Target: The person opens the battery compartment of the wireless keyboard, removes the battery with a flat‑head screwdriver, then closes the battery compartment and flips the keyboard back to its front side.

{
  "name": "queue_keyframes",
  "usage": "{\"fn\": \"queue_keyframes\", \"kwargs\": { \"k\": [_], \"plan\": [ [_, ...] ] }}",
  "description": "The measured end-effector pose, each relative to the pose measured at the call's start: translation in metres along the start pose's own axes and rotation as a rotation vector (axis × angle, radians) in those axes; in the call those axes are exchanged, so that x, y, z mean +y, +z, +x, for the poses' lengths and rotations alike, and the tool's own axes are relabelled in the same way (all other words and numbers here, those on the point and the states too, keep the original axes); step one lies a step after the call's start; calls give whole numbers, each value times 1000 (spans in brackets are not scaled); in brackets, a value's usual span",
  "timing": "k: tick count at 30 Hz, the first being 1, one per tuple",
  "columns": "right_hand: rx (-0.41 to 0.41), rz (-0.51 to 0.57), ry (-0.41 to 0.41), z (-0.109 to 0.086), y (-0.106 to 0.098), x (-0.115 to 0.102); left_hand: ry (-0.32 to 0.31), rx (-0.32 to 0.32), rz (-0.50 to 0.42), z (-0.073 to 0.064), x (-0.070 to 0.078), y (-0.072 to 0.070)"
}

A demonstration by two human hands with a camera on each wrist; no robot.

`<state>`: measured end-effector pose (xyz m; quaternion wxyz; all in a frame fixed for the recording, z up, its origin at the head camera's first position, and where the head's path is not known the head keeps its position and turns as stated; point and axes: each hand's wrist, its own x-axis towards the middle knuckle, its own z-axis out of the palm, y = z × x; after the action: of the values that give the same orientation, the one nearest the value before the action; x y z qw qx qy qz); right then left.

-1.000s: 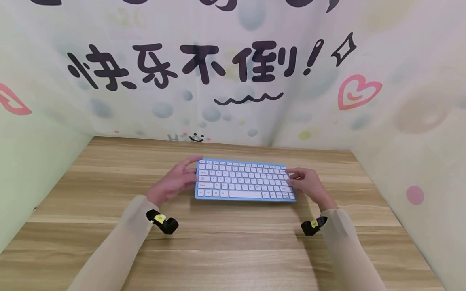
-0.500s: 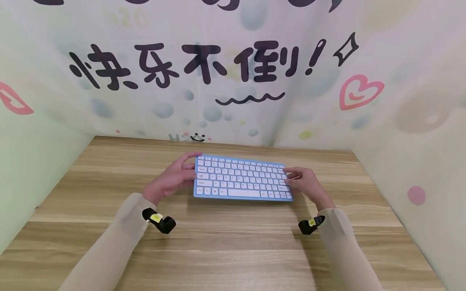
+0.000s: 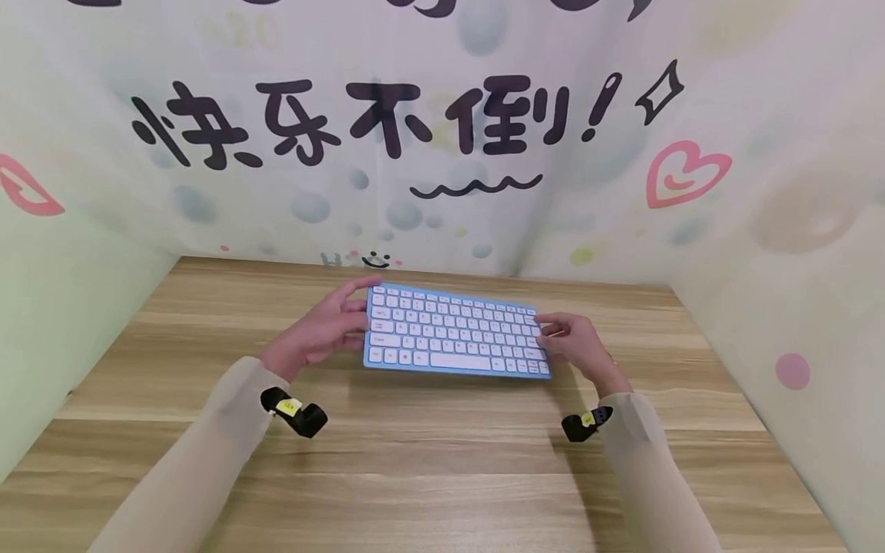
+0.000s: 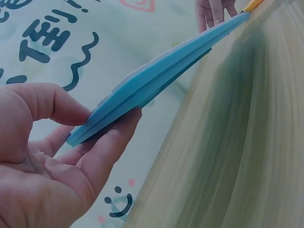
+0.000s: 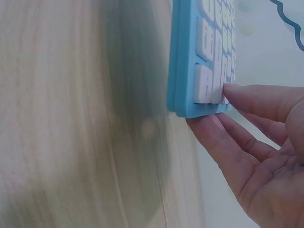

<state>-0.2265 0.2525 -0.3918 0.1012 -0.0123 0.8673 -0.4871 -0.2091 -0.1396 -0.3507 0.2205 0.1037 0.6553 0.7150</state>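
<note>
A light-blue keyboard (image 3: pixel 456 332) with white keys is held above the wooden table, its left end higher than its right in the head view. My left hand (image 3: pixel 323 326) grips its left end, and in the left wrist view the thumb lies on the key side with fingers (image 4: pixel 111 145) beneath. My right hand (image 3: pixel 579 346) pinches the right end. Close up in the right wrist view, the thumb (image 5: pixel 251 99) presses by the corner keys while other fingers support the underside. The keyboard's blue edge (image 4: pixel 152 76) slants over its own shadow in the left wrist view.
The wooden table (image 3: pixel 429 461) runs back to a white printed cloth (image 3: pixel 373 207) with black lettering. Pale walls stand at both sides. Each sleeve carries a small black wrist camera (image 3: pixel 297 413) at the cuff.
Both hands have shifted slightly left with the keyboard between them. Its left end has risen more than the right, so it now slants further.
</note>
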Motion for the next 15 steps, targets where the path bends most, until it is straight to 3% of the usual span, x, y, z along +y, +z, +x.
{"fn": "queue_keyframes", "kwargs": {
  "k": [15],
  "plan": [
    [-16, 12, 15, 4, 7, -1, 43, 32, 44, -7, 21, 2]
  ]
}}
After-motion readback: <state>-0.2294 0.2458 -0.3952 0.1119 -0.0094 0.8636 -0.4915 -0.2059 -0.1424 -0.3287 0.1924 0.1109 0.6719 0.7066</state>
